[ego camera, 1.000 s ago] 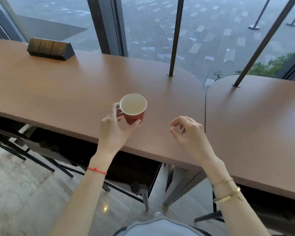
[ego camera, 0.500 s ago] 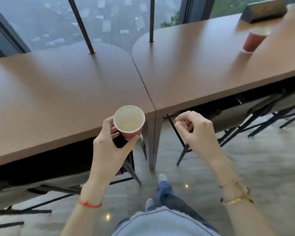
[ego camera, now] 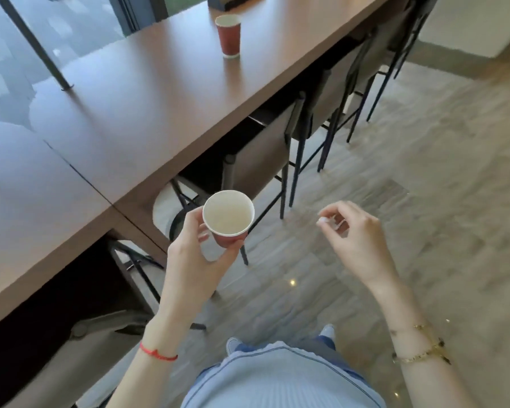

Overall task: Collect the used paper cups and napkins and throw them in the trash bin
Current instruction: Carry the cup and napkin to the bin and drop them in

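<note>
My left hand (ego camera: pixel 193 260) grips a small red paper cup (ego camera: pixel 228 214) by its lower wall and holds it upright in the air, just off the table's near edge. Its white inside looks empty. A second red paper cup (ego camera: pixel 229 35) stands upright on the long brown table (ego camera: pixel 136 113), far ahead toward the table's end. My right hand (ego camera: pixel 355 235) hovers over the floor to the right of the held cup, fingers loosely curled, with nothing visible in it. No napkin or trash bin is in view.
Several bar stools (ego camera: pixel 265 148) with thin dark legs are tucked under the table's near side. A slanted metal rod (ego camera: pixel 39 51) rises from the tabletop by the window. A dark box (ego camera: pixel 233 0) sits beyond the far cup. Pale tiled floor (ego camera: pixel 424 172) stretches to the right.
The view has swung right along the table and I have stepped back from it. The held cup has come off the tabletop and now hangs over the floor; the far cup looks nearer.
</note>
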{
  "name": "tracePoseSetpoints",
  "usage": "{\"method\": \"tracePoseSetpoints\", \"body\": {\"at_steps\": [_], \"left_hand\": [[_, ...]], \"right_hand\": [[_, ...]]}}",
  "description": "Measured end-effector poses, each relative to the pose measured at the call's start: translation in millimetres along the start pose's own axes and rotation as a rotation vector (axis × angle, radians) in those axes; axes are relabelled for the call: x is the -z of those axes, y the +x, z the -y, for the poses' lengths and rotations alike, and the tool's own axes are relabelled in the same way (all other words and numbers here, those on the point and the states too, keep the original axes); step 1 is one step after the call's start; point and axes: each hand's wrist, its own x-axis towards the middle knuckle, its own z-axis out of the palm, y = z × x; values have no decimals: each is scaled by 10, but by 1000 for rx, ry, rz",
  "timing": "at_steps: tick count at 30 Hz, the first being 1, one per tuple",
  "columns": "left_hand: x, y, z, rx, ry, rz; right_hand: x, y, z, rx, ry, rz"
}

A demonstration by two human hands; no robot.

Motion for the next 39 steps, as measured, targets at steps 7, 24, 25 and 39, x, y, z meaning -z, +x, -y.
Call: {"method": "tracePoseSetpoints", "body": {"at_steps": [7,24,25,39], "left_hand": [[-1159,224,-832,-178,-99,183],[-4087,313,-2861,-426,-235,642],[-4249,330,-2971,-444,-235,670],[-6969,919,-4818,-682,-280,955]], "right_hand": [[1007,-399,-923,-164,-83,-190],[3088,-1511,-2819,-596,-226,-572],[3158,-1552,-2921,-627,-228,-588],[4683,-1286,-4770,-894,-330,-827]]}}
